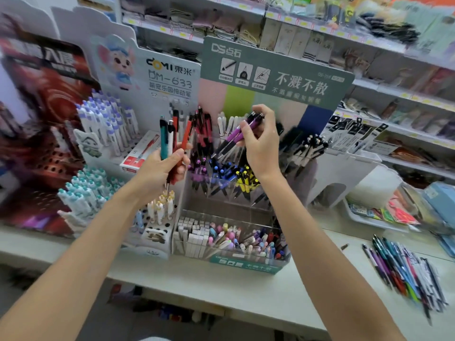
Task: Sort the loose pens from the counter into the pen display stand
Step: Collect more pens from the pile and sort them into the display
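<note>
Right hand (261,143) pinches two purple pens (236,132), tips slanted down toward the pen display stand (246,264), I judge so they can drop in with the purple ones (199,168) in its middle tier. Left hand (160,168) grips a mixed bunch (172,134) of teal, white and red pens upright, held close as stock to pick from. Many loose pens (406,271) lie on the surface (221,286), well right of the stand.
</note>
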Motion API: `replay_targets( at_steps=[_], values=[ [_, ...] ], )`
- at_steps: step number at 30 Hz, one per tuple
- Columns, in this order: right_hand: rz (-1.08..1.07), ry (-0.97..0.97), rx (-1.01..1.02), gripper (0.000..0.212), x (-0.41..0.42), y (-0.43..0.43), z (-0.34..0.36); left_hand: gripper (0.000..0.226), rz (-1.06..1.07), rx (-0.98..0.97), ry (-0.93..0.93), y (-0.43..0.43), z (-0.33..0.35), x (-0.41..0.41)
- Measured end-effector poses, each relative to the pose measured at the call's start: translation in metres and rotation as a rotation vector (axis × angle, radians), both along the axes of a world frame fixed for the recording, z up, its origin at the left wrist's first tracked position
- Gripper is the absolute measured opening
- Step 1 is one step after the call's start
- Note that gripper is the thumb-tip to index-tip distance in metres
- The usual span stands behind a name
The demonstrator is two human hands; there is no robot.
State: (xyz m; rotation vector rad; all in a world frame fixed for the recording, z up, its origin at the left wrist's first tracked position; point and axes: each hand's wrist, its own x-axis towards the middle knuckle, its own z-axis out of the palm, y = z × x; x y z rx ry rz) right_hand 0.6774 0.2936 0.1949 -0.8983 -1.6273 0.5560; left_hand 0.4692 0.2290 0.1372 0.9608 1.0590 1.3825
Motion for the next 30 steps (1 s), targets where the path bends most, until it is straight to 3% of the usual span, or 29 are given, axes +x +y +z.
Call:
replay_targets(
  at_steps=[5, 9, 15, 19, 21, 23, 25, 28, 30],
  values=[
    [-0.027, -0.295, 0.109, 0.031, -0.035, 0.002, -0.037, 0.030, -0.004, -0.026, -0.134, -0.011, -0.005, -0.009],
    [0.036, -0.499, 0.037, 0.032, -0.043, 0.001, -0.052, 0.029, -0.018, -0.018, -0.133, -0.018, -0.004, -0.013],
    [0.000, -0.598, -0.039, 0.018, -0.047, 0.007, -0.056, 0.028, -0.059, -0.027, -0.132, -0.020, -0.003, -0.015],
    [0.154, -0.819, -0.191, 0.030, -0.046, 0.008, -0.063, 0.032, -0.077, -0.019, -0.097, -0.018, -0.004, -0.012],
    [0.127, -0.761, -0.164, 0.032, -0.041, 0.004, -0.064, 0.030, -0.102, -0.022, -0.076, -0.018, -0.003, -0.009],
    [0.068, -0.481, -0.180, 0.029, -0.034, -0.003, -0.051, 0.028, -0.147, -0.041, -0.083, -0.016, -0.002, -0.003],
    [0.152, -0.210, -0.336, 0.034, -0.028, -0.007, -0.031, 0.027, -0.218, -0.057, -0.086, -0.013, 0.000, 0.006],
    [0.299, -0.144, -0.435, 0.042, -0.016, -0.011, -0.013, 0.023, -0.354, -0.076, -0.069, -0.008, 0.003, 0.030],
    [0.285, -0.099, -0.410, 0.035, -0.002, -0.012, -0.008, 0.019, -0.437, -0.090, -0.074, -0.002, 0.005, 0.049]
  ],
)
